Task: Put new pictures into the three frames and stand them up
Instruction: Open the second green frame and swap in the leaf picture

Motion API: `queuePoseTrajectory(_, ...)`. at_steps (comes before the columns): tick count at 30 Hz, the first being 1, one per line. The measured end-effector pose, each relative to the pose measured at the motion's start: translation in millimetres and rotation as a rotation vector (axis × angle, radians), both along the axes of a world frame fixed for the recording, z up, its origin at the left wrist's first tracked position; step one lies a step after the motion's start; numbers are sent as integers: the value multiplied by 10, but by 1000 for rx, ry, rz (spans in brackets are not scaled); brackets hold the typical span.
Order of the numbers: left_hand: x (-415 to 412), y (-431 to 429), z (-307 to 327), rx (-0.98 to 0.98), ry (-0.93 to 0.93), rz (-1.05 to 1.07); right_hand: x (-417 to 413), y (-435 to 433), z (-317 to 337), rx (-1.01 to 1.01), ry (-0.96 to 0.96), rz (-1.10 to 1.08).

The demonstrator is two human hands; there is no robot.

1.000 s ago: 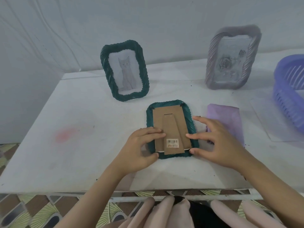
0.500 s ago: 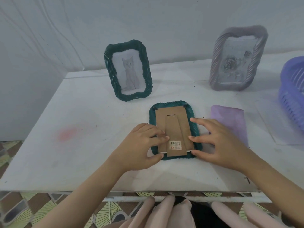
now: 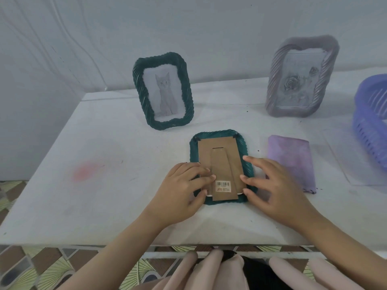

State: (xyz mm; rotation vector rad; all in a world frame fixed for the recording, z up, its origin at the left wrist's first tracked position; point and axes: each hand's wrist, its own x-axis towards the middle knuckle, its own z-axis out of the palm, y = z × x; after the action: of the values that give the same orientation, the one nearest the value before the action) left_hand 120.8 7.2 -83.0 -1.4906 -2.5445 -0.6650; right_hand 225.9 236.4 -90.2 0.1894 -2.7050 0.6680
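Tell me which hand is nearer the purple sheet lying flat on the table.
Right. The right hand rests on the right edge of the face-down green frame, close beside the purple sheet. The left hand rests on that frame's left side, farther from the sheet.

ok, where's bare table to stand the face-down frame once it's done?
Widest bare patch: left of the cat frame and the face-down frame, out to the table edge, only a pink stain there. Also the back strip between cat frame and rose frame. Crowded on the right: purple cloth, clear sheet, purple basket.
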Motion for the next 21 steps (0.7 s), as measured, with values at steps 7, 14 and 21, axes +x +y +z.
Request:
queuePoseTrajectory(7,93,35,-54,63,-105,99,6,-119,-4,-103,5,-108)
queuePoseTrajectory(14,164,139,21,99,-185,209,3,-183,56,-209,-147,-279)
queuePoseTrajectory(21,258,236,119,106,-267,218,-107,-302,196,-637,-150,-371)
